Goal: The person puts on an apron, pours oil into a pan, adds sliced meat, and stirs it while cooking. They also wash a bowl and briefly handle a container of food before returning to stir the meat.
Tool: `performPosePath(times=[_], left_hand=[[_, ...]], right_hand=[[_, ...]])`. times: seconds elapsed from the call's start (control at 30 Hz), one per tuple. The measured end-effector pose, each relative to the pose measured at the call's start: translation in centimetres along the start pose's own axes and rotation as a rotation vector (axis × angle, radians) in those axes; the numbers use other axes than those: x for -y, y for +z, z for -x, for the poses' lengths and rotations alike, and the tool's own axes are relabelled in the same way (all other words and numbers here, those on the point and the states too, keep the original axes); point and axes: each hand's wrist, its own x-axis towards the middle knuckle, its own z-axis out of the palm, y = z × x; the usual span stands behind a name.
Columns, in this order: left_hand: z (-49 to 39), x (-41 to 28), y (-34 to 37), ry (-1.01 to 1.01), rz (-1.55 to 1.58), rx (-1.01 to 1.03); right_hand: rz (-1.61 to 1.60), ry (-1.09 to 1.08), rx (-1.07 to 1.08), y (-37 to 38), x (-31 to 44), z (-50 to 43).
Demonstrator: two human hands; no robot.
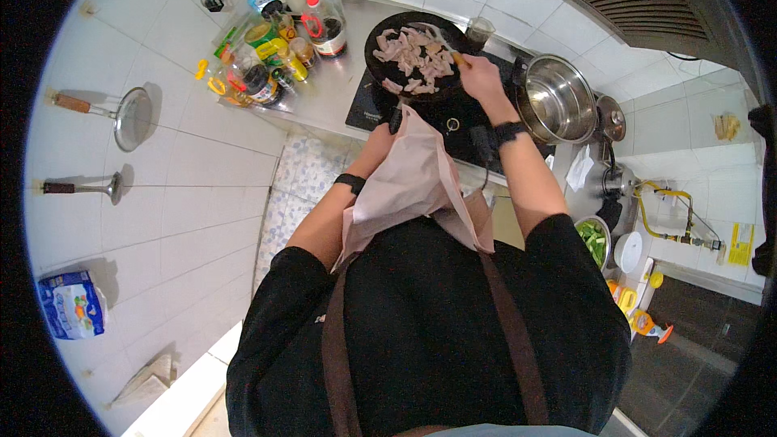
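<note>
A black frying pan (388,82) sits on a black glass cooktop (364,110) at the top centre, with many pale pieces of meat (413,51) spread over its base. My left hand (380,139) grips the pan's black handle (396,119); the pale apron partly covers this area. On the pan's right side, my right hand (481,77) is closed around the wooden handle of a spatula (459,60). The spatula's metal part reaches in among the meat at the pan's upper right; its tip is hard to make out.
Sauce bottles (331,36) and jars crowd the counter's left end. Right of the cooktop stands a large steel pot (561,97), beside a lid (610,116). A bowl of chopped greens (592,243) and a white bowl (627,252) lie farther right. A range hood (619,0) overhangs the top right.
</note>
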Motion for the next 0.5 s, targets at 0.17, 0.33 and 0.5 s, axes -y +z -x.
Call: performPosePath(times=[0.17,0.33,0.5], left_hand=[[-0.4,-0.1,-0.3,-0.057,-0.114,0.051],[-1.3,1.5,0.1,-0.075,0.002,0.107],[-1.3,1.4,-0.1,-0.033,0.012,0.131]], right_hand=[[0.035,-0.089,0.098,3.1,2.8,1.6],[0.09,-0.288,0.192,-7.3,1.6,7.4],[0.161,-0.144,0.283,-9.2,4.7,11.4]])
